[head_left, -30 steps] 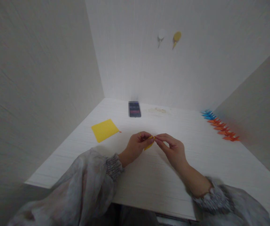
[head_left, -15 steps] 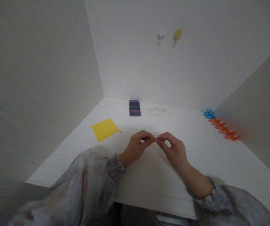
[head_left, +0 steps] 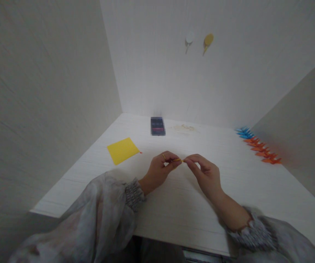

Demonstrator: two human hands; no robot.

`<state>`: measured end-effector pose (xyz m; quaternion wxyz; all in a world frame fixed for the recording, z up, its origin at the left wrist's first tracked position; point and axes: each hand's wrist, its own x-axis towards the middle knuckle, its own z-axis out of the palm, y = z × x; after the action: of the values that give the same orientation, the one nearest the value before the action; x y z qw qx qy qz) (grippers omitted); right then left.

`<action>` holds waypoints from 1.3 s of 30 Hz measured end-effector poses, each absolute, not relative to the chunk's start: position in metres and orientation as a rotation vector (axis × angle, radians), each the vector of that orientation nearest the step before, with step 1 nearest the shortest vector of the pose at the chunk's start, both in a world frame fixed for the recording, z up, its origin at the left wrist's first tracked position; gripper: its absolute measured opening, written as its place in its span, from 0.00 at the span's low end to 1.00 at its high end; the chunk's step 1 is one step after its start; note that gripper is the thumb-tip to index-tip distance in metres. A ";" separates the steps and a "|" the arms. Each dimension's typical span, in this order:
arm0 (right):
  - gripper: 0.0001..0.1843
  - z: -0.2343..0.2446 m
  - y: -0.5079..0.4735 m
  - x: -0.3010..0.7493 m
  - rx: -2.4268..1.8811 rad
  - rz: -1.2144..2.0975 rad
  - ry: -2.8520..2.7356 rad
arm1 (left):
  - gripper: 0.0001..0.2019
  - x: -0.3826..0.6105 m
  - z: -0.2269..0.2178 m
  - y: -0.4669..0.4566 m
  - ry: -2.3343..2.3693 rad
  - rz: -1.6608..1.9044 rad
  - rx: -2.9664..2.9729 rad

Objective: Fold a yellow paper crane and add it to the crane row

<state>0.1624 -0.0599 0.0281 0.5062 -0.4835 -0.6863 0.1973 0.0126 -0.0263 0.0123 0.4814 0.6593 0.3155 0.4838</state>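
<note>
My left hand (head_left: 160, 168) pinches a small folded piece of yellow paper (head_left: 177, 159) between thumb and fingers, just above the table. From the other side, my right hand (head_left: 205, 173) grips the tip of the same paper with thumb and forefinger. Most of the folded paper is hidden behind the left fingers, so its full shape does not show. Flat on the table to the left lies a yellow paper sheet (head_left: 123, 151), with a tiny orange scrap (head_left: 141, 152) at its right corner.
Orange folded paper cranes (head_left: 263, 149) and blue ones (head_left: 244, 132) stand in a row along the right wall. A dark, pixelated box-like object (head_left: 157, 126) sits at the back of the white table (head_left: 184, 212). White (head_left: 189, 38) and yellow hooks (head_left: 208, 39) are on the back wall.
My right hand has shifted slightly to the right, and a bit more of the yellow paper shows between the fingertips. My left hand stays nearly in place.
</note>
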 end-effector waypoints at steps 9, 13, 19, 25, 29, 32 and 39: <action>0.05 0.031 -0.057 0.166 -1.167 0.659 -1.612 | 0.07 0.011 0.010 -0.024 0.743 1.230 1.725; 0.09 0.034 -0.053 0.169 -1.207 1.003 -1.535 | 0.06 0.007 0.012 -0.023 0.682 1.256 1.904; 0.06 0.033 -0.050 0.169 -1.177 1.332 -1.391 | 0.05 0.005 0.011 -0.022 0.614 1.255 1.989; 0.05 0.034 -0.052 0.169 -1.188 1.359 -1.357 | 0.05 0.005 0.011 -0.022 0.620 1.251 1.988; 0.05 0.035 -0.052 0.170 -1.217 1.361 -1.357 | 0.05 0.005 0.012 -0.022 0.632 1.213 1.992; 0.04 0.035 -0.051 0.172 -1.235 1.353 -1.365 | 0.05 0.005 0.012 -0.023 0.634 1.194 1.998; 0.06 0.039 -0.051 0.174 -1.308 1.299 -1.474 | 0.06 0.006 0.011 -0.023 0.650 1.177 1.997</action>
<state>0.1743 -0.0511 0.0388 0.3808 -0.5125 -0.5773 0.5090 0.0058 -0.0227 0.0107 0.3589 0.7743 0.2518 0.4563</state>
